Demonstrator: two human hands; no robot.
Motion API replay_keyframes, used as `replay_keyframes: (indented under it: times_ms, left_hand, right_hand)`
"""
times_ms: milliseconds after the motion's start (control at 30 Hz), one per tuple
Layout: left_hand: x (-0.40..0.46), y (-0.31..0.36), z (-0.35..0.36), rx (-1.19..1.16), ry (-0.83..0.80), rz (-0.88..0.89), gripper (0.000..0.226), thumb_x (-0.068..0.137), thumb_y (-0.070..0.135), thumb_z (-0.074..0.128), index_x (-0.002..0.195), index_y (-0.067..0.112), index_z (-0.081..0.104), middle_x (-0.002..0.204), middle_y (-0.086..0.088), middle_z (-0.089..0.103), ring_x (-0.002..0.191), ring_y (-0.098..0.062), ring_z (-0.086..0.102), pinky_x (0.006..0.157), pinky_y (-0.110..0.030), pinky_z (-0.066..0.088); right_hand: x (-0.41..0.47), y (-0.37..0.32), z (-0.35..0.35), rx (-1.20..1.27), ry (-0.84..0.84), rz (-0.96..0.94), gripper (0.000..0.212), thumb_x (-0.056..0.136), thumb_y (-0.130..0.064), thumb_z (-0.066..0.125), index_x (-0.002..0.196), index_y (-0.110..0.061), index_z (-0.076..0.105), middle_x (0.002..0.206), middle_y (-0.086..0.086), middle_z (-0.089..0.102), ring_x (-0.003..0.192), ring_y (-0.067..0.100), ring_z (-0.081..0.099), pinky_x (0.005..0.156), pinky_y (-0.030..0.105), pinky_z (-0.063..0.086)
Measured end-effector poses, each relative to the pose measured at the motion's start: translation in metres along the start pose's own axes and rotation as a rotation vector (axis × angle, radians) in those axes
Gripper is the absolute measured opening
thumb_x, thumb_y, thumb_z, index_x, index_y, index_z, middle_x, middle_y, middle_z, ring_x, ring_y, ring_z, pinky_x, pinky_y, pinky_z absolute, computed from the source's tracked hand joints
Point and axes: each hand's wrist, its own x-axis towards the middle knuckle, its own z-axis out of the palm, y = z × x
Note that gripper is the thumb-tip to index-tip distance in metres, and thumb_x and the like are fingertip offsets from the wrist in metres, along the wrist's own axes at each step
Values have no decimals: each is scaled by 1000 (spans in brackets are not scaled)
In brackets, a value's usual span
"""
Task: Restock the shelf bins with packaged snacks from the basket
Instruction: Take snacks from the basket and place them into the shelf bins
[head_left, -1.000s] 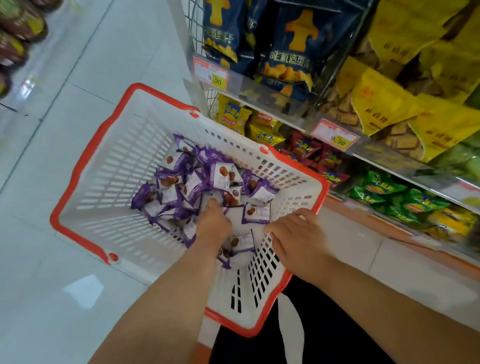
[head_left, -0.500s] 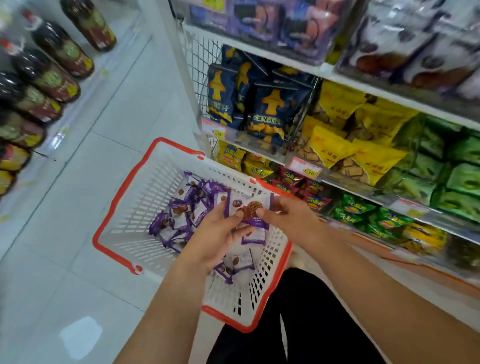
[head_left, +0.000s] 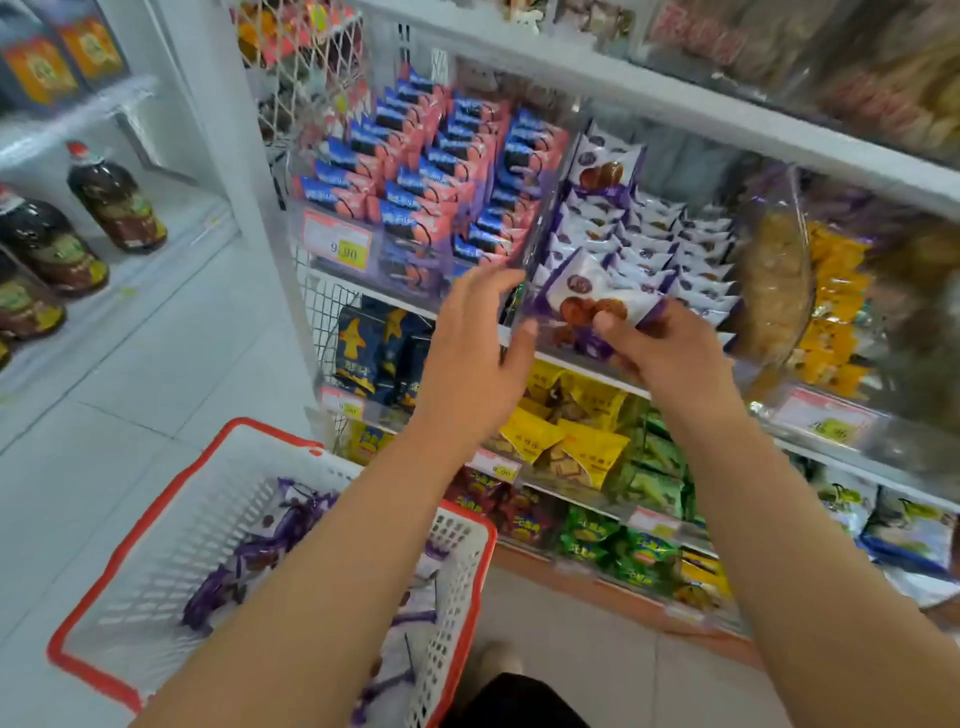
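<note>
Both hands have risen from the white plastic basket with the red rim (head_left: 470, 535) up to the shelf. Now the right hand (head_left: 670, 358) pinches a white and purple snack packet with brown round biscuits printed on it (head_left: 592, 301) at the front of the clear plastic bin (head_left: 540, 228), which holds rows of the same glossy packets. Beside it, the left hand (head_left: 470, 364) is spread with straight fingers, touching nothing I can see. More purple packets (head_left: 260, 556) lie in the basket with slotted walls, which stands low on the pale glossy tiled floor (head_left: 130, 405). Left of the bin stand blue and pink packets (head_left: 431, 176). Dark bottles (head_left: 117, 202) stand across the aisle.
</note>
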Motion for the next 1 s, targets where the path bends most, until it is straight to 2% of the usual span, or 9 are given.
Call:
replay_keyframes:
  times_ms: [67, 133, 233, 333, 400, 533, 700, 933, 1000]
  left_hand:
    - [20, -1, 7, 145, -26, 21, 53, 98, 29, 57, 145, 14, 38, 155, -9, 27, 143, -27, 28, 114, -43, 29]
    - [33, -4, 13, 253, -93, 2, 69, 97, 37, 55, 153, 15, 23, 161, -8, 18, 149, -28, 15, 119, -45, 18]
    - [36, -13, 21, 416, -127, 0, 86, 94, 49, 54, 157, 16, 6, 160, -6, 25, 150, -27, 11, 121, -41, 1]
    - [37, -18, 23, 475, -104, 11, 92, 92, 54, 56, 157, 18, 1, 157, -3, 33, 150, -26, 13, 121, -40, 2]
    - [38, -19, 21, 483, -110, 18, 93, 91, 54, 56, 157, 20, -1, 157, -1, 31, 150, -24, 12, 121, -38, 2]
    - [36, -22, 17, 530, -156, 57, 96, 92, 54, 54, 156, 21, -10, 161, -2, 23, 151, -23, 5, 118, -34, -7]
    - [36, -23, 19, 572, -155, 56, 100, 92, 54, 54, 154, 20, -16, 163, -2, 17, 152, -22, 1, 118, -35, -9]
    - [33, -22, 20, 621, -119, 105, 102, 87, 50, 62, 157, 14, -3, 159, -7, 28, 151, -27, 12, 119, -37, -5]
    - [33, -22, 20, 629, -125, 100, 102, 87, 50, 63, 157, 13, -2, 159, -7, 28, 151, -27, 11, 119, -37, -6]
  right_hand:
    - [32, -10, -10, -18, 72, -33, 16, 87, -28, 73, 92, -15, 66, 73, -2, 65, 51, 1, 59, 57, 30, 47]
    - [67, -16, -14, -82, 125, -90, 22, 87, -29, 73, 102, -15, 66, 82, 1, 67, 64, 8, 63, 62, 33, 49]
    - [116, -26, -11, -175, 193, -131, 36, 85, -30, 74, 113, -8, 66, 97, 2, 66, 87, 16, 62, 75, 29, 47]
    - [156, -29, -1, -189, 183, -95, 33, 86, -28, 74, 99, 1, 67, 85, 4, 62, 79, 16, 58, 70, 28, 43]
    - [175, -28, 8, -230, 168, -94, 27, 84, -28, 75, 87, -3, 66, 78, 2, 60, 77, 16, 58, 67, 26, 42]
    - [197, -27, 14, -301, 159, -82, 38, 82, -33, 76, 111, -11, 64, 96, -3, 62, 88, 12, 59, 74, 23, 42]
    - [205, -18, 10, -354, 113, -85, 30, 83, -31, 76, 108, -16, 67, 93, -5, 64, 88, 11, 61, 76, 24, 44]
    - [209, -19, 6, -409, 110, -75, 30, 84, -35, 75, 105, -15, 68, 95, -2, 68, 89, 16, 64, 81, 33, 52]
    - [209, -19, 5, -392, 111, -51, 30, 84, -35, 75, 104, -14, 67, 93, -2, 67, 87, 15, 63, 80, 32, 52]
